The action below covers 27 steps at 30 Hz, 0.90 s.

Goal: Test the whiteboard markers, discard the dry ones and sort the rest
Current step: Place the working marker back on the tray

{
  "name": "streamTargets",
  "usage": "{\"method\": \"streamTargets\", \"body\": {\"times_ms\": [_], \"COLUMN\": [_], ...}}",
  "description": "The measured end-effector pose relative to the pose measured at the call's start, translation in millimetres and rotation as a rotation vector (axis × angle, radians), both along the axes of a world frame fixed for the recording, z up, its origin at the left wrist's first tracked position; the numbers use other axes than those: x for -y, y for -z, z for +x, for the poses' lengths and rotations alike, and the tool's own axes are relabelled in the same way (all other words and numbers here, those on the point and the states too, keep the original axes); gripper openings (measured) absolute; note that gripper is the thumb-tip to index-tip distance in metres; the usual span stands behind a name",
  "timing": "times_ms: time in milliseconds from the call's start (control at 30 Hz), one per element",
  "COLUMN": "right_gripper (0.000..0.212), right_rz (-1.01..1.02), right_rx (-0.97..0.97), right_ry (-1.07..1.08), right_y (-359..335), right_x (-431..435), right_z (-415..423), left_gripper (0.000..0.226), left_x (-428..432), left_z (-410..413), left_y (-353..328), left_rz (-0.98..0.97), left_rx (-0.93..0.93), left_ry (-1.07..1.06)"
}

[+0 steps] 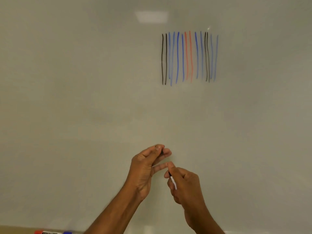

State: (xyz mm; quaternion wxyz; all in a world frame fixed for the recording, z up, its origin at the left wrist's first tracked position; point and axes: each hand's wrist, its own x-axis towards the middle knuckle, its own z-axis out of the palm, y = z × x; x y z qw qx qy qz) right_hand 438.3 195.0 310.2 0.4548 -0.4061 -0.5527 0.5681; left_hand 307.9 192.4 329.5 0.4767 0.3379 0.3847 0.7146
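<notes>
Head view. The whiteboard [84, 98] filled the frame, bearing at upper right a row of upright test strokes [189, 56] in black, blue and red, several of the blue ones pale. Low at centre, the left hand [145, 168] pinched a small dark cap [162, 150] between thumb and fingers [167, 152]. Just beside and below it, the right hand [187, 186] held a white-barrelled marker [173, 181], its fingers curled round the barrel and the dark end pointing up towards the left hand. Cap and marker were apart. At the bottom edge lay a red-capped marker [38, 232] and a blue-capped marker [67, 232] on a ledge [13, 229]. The step in hand appeared to be the testing of one marker; whether it was being opened or closed could not be told. If untested, the next move called for raising the tip to bare board beside the strokes; if tested, for aligning cap with tip and pressing home.
</notes>
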Motion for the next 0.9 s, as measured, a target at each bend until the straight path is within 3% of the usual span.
{"method": "streamTargets", "body": {"times_ms": [133,200,300,400,500,567,633,800,900], "right_gripper": [0.035,0.023,0.030,0.017,0.028,0.034,0.030,0.030,0.034], "right_rz": [0.021,0.124,0.287,0.279,0.048,0.007,0.120,0.708,0.898], "right_rx": [-0.068,-0.063,-0.089,-0.314,-0.701,-0.853,-0.804,-0.322,-0.239], "right_ry": [-0.042,-0.059,0.023,0.016,-0.193,-0.283,-0.269,0.100,0.249], "right_y": [-18,-31,-51,-80,-105,-120,-130,-154,-166], "right_x": [-7,-13,-20,-27,-40,-47,-52,-54,-61], "right_z": [2,5,9,10,7,6,1,-19,-33], "left_gripper": [0.026,0.023,0.019,0.019,0.021,0.020,0.020,0.024,0.028], "left_x": [-4,-7,-14,-22,-32,-40,-51,-85,-102], "left_z": [-9,-14,-22,-29,-35,-42,-52,-76,-89], "left_y": [-26,-39,-58,-79,-101,-115,-125,-143,-151], "left_rz": [0.092,0.149,0.263,0.383,0.510,0.604,0.692,0.829,0.887], "left_rx": [-0.059,-0.117,-0.219,-0.311,-0.469,-0.606,-0.757,-1.018,-1.131], "left_ry": [-0.137,-0.219,-0.385,-0.542,-0.664,-0.759,-0.846,-0.911,-0.961]}}
